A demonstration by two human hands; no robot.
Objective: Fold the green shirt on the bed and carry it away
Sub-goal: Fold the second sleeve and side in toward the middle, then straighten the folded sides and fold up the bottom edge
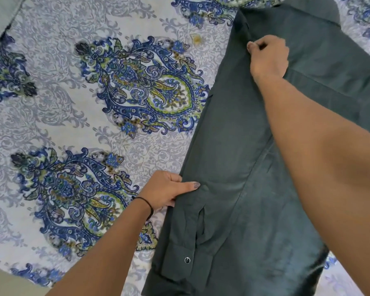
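Observation:
The dark green shirt (233,146) lies lengthwise on the right half of the bed, collar at the far end, one long side folded over with a sleeve along it. A cuff with a metal snap shows near the front. My left hand (167,192) grips the shirt's left folded edge near the lower part, thumb on top of the cloth. My right hand (267,55) pinches the same edge up near the shoulder, fingers curled round the fabric. My right forearm crosses over the shirt and hides part of its right side.
The bed sheet (83,92) is pale with blue and green paisley patterns and has a small yellowish stain at the far middle. A grey-green cloth (0,20) lies at the far left corner. The bed's front edge shows at bottom left.

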